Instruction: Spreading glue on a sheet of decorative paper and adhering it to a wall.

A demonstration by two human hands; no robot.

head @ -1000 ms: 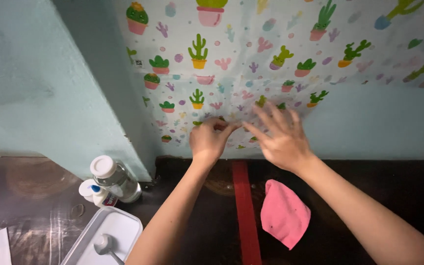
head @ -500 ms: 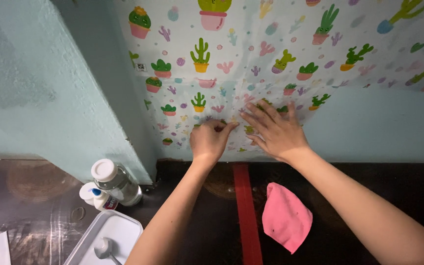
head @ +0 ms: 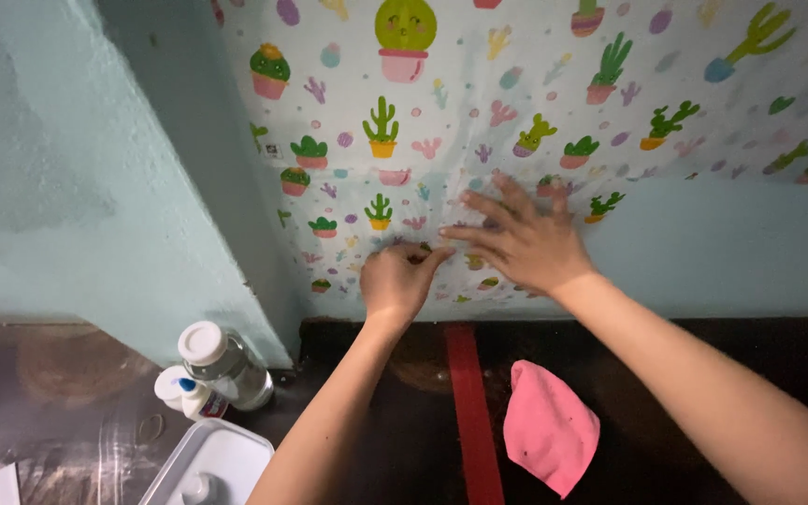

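A sheet of cactus-patterned wallpaper (head: 479, 103) covers the pale blue-green wall (head: 731, 243), ending low down near the floor. My left hand (head: 399, 279) is pressed against the paper's lower part, its fingers curled with the tips on the sheet. My right hand (head: 516, 238) lies flat on the paper just to the right, fingers spread and pointing left. Neither hand holds anything.
A pink cloth (head: 549, 427) lies on the dark floor beside a red stripe (head: 472, 411). At lower left stand a clear jar with a white lid (head: 222, 363), a small white glue bottle (head: 189, 393) and a white tray (head: 208, 466). A wall corner (head: 236, 234) juts out on the left.
My right hand has slid a little left and up across the paper, closer to the left hand. The left hand's fingers have curled in while it stays in place.
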